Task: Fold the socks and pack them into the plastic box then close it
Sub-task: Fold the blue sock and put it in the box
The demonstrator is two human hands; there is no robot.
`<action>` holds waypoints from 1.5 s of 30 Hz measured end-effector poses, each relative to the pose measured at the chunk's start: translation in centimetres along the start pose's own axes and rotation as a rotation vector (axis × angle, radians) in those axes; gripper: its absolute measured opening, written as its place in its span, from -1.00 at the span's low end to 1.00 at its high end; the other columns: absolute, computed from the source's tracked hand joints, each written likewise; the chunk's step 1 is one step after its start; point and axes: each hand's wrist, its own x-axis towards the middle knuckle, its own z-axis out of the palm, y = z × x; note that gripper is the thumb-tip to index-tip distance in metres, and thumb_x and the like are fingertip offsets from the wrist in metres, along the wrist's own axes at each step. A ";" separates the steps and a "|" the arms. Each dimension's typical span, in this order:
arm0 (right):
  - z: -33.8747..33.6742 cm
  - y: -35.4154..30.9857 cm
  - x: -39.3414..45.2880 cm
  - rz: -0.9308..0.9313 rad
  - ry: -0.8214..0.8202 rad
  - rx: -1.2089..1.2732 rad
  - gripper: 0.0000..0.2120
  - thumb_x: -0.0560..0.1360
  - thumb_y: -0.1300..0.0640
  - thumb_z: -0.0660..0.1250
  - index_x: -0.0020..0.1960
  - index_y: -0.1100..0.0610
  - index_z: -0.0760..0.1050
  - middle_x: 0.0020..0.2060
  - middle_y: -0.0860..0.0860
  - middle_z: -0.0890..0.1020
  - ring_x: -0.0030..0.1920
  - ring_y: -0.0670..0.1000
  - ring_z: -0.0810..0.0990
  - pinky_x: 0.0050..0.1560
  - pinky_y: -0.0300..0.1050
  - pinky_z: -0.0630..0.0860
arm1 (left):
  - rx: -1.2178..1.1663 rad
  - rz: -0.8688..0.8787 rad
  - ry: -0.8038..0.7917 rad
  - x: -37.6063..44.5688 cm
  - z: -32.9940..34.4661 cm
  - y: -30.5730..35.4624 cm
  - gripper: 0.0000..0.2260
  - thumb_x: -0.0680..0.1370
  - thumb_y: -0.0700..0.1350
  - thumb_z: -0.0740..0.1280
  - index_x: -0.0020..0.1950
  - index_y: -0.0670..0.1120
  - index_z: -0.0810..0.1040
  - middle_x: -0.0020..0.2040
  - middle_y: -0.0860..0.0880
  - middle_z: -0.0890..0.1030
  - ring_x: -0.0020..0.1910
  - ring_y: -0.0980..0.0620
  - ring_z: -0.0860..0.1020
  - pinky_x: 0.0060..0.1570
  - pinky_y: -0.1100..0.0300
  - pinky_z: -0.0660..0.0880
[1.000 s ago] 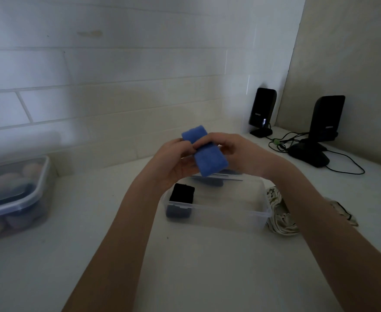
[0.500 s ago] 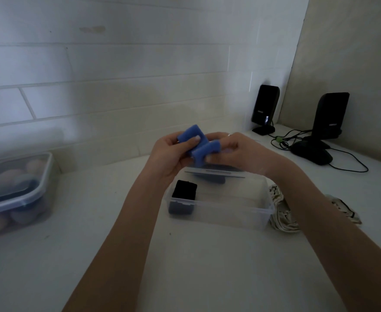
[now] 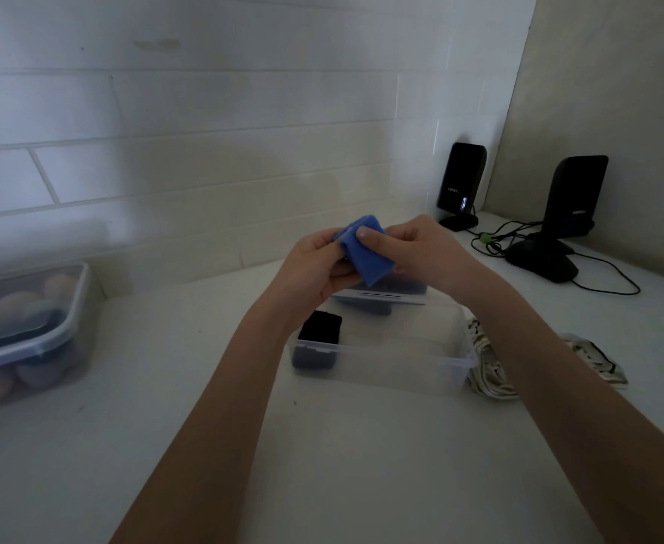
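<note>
A blue sock [image 3: 367, 256] is held folded in the air above the far side of the clear plastic box [image 3: 385, 361]. My left hand [image 3: 314, 265] grips its left side and my right hand [image 3: 412, 251] pinches it from the right, thumb on top. Inside the box, at its left end, sits a folded black sock [image 3: 318, 339]. The box's lid [image 3: 381, 298] lies behind the box with something dark blue under it. A striped pale sock [image 3: 491, 371] lies crumpled on the table right of the box.
A second clear box with a lid [image 3: 24, 327], filled with rounded coloured items, stands at the left against the tiled wall. Two black speakers [image 3: 460, 186] [image 3: 573, 198] with cables [image 3: 597, 276] occupy the back right corner. The white table [image 3: 165, 386] spreads in front.
The blue sock has gone from a long hanging strip to a shorter folded bundle between both hands. The hands stayed above the box's far side.
</note>
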 end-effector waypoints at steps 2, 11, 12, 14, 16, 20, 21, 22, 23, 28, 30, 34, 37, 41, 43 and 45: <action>0.1 0.1 0.0 0.005 0.019 -0.005 -0.39 0.44 -0.19 0.31 -0.12 0.44 0.60 -0.37 0.29 0.53 -0.35 0.02 0.41 -0.30 -0.21 0.36 | -0.040 -0.055 0.033 0.2 0.1 0.2 -0.76 0.63 -0.08 0.11 0.08 -0.14 0.53 -0.03 -0.15 0.64 -0.14 0.04 0.67 -0.10 0.21 0.62; 0.0 0.4 0.3 0.071 0.066 0.013 -0.55 0.43 -0.14 0.36 -0.36 0.25 0.53 -0.63 -0.11 0.43 -0.60 -0.18 0.29 -0.54 -0.43 0.22 | 0.121 0.114 0.004 0.0 -0.2 -0.3 -0.75 0.55 -0.28 0.27 0.22 -0.22 0.50 -0.08 -0.07 0.65 -0.16 0.14 0.67 -0.16 0.34 0.56; 0.0 0.4 0.4 0.052 0.097 0.034 -0.59 0.41 -0.12 0.40 -0.28 0.26 0.58 -0.53 -0.07 0.51 -0.56 -0.20 0.36 -0.51 -0.45 0.28 | 0.141 0.130 0.007 -0.1 -0.2 -0.3 -0.76 0.55 -0.30 0.27 0.20 -0.21 0.51 -0.10 -0.06 0.64 -0.18 0.16 0.66 -0.17 0.35 0.56; 0.0 0.6 0.4 -0.016 0.154 0.079 -0.69 0.37 -0.03 0.47 -0.11 0.21 0.54 -0.27 -0.02 0.60 -0.42 -0.22 0.49 -0.40 -0.41 0.42 | 0.217 0.152 0.018 0.0 -0.5 -0.3 -0.80 0.53 -0.32 0.30 0.14 -0.18 0.52 -0.12 -0.05 0.63 -0.19 0.18 0.64 -0.14 0.32 0.58; -0.2 0.7 0.5 -0.055 0.111 0.125 -0.67 0.37 0.05 0.48 0.06 0.10 0.48 -0.09 -0.02 0.60 -0.24 -0.15 0.57 -0.26 -0.33 0.53 | 0.289 0.163 0.032 0.1 -0.9 -0.3 -0.81 0.49 -0.30 0.36 0.09 -0.17 0.51 -0.12 -0.08 0.64 -0.15 0.10 0.64 -0.04 0.21 0.60; -0.2 0.3 0.2 -0.128 -0.015 0.066 -0.77 0.46 0.09 0.39 0.11 0.11 0.56 -0.06 0.02 0.65 -0.13 -0.09 0.61 -0.13 -0.35 0.55 | 0.339 0.184 0.057 0.0 -1.3 -0.1 -0.83 0.43 -0.27 0.44 -0.03 -0.16 0.52 -0.15 -0.13 0.67 -0.12 -0.03 0.64 0.01 0.06 0.57; -0.1 0.1 0.1 -0.136 -0.005 0.086 -0.79 0.47 0.10 0.39 0.08 0.12 0.57 -0.06 0.03 0.65 -0.14 -0.12 0.60 -0.14 -0.37 0.54 | 0.349 0.200 0.059 0.0 -1.4 -0.1 -0.84 0.42 -0.28 0.44 -0.06 -0.15 0.53 -0.18 -0.10 0.67 -0.15 0.00 0.64 -0.03 0.10 0.57; 0.0 0.1 0.1 -0.136 -0.004 0.107 -0.80 0.46 0.11 0.39 0.06 0.13 0.56 -0.06 0.04 0.65 -0.15 -0.15 0.59 -0.16 -0.38 0.54 | 0.360 0.214 0.064 0.0 -1.5 -0.1 -0.85 0.40 -0.29 0.45 -0.11 -0.13 0.54 -0.23 -0.03 0.67 -0.19 0.06 0.63 -0.09 0.18 0.59; 0.0 0.1 0.1 -0.136 -0.013 0.121 -0.81 0.46 0.12 0.40 0.06 0.13 0.56 -0.06 0.05 0.65 -0.16 -0.18 0.59 -0.17 -0.38 0.54 | 0.370 0.228 0.065 0.1 -1.6 0.0 -0.84 0.39 -0.30 0.46 -0.15 -0.11 0.54 -0.28 0.04 0.67 -0.24 0.12 0.63 -0.16 0.25 0.57; 0.1 0.1 0.0 -0.169 0.002 0.165 -0.80 0.47 0.16 0.39 0.05 0.24 0.55 -0.08 0.13 0.65 -0.11 0.00 0.62 -0.11 -0.23 0.55 | 0.401 0.259 0.096 0.1 -1.3 0.0 -0.85 0.42 -0.26 0.44 -0.17 -0.05 0.51 -0.30 0.08 0.61 -0.29 0.20 0.57 -0.24 0.35 0.49; 0.2 0.0 -0.1 -0.171 0.025 0.255 -0.83 0.47 0.20 0.39 0.02 0.25 0.55 -0.12 0.14 0.63 -0.14 0.03 0.60 -0.08 -0.14 0.56 | 0.348 0.236 0.096 0.0 -0.7 -0.2 -0.83 0.45 -0.25 0.42 -0.11 -0.03 0.48 -0.22 0.03 0.59 -0.27 0.21 0.56 -0.24 0.34 0.50; 0.8 -0.3 -0.3 -0.113 0.058 0.394 -0.92 0.47 0.20 0.38 -0.07 0.19 0.55 -0.23 0.14 0.57 -0.22 0.13 0.51 -0.21 0.01 0.53 | 0.282 0.152 -0.012 -0.1 0.1 -0.6 -0.68 0.44 -0.25 0.44 0.14 -0.01 0.51 -0.01 -0.06 0.64 -0.07 0.05 0.63 -0.02 0.20 0.59; 0.8 -0.4 -0.1 -0.078 0.063 0.343 -0.92 0.48 0.19 0.38 -0.19 0.12 0.52 -0.22 0.16 0.57 -0.24 0.12 0.52 -0.20 0.06 0.55 | 0.197 0.082 -0.055 -0.2 0.0 -0.5 -0.76 0.47 -0.29 0.38 0.11 -0.10 0.52 -0.08 -0.09 0.65 -0.17 0.04 0.68 -0.11 0.22 0.62; 0.9 -0.5 0.1 -0.205 -0.010 0.032 -0.97 0.46 0.06 0.38 -0.11 -0.01 0.55 -0.24 -0.09 0.60 -0.23 -0.06 0.56 -0.16 -0.19 0.50 | 0.240 0.054 -0.136 -0.4 -0.2 -0.7 -0.78 0.47 -0.35 0.36 0.09 -0.19 0.54 -0.11 -0.13 0.65 -0.19 0.03 0.68 -0.12 0.21 0.62; 1.0 -0.4 0.1 -0.267 -0.049 -0.076 -0.89 0.46 0.05 0.37 -0.04 0.00 0.61 -0.19 -0.16 0.62 -0.11 -0.13 0.59 -0.04 -0.25 0.51 | 0.254 0.059 -0.168 -0.4 -0.1 -0.8 -0.78 0.47 -0.37 0.36 0.08 -0.18 0.56 -0.17 -0.07 0.68 -0.19 0.03 0.68 -0.10 0.17 0.63; 1.2 -0.4 0.2 -0.308 0.001 -0.079 -0.89 0.43 0.05 0.36 -0.07 0.01 0.62 -0.19 -0.14 0.62 -0.09 -0.13 0.58 -0.01 -0.25 0.49 | 0.248 0.056 -0.184 -0.5 0.0 -0.8 -0.79 0.46 -0.39 0.35 0.01 -0.13 0.57 -0.26 0.00 0.69 -0.23 0.05 0.67 -0.11 0.18 0.63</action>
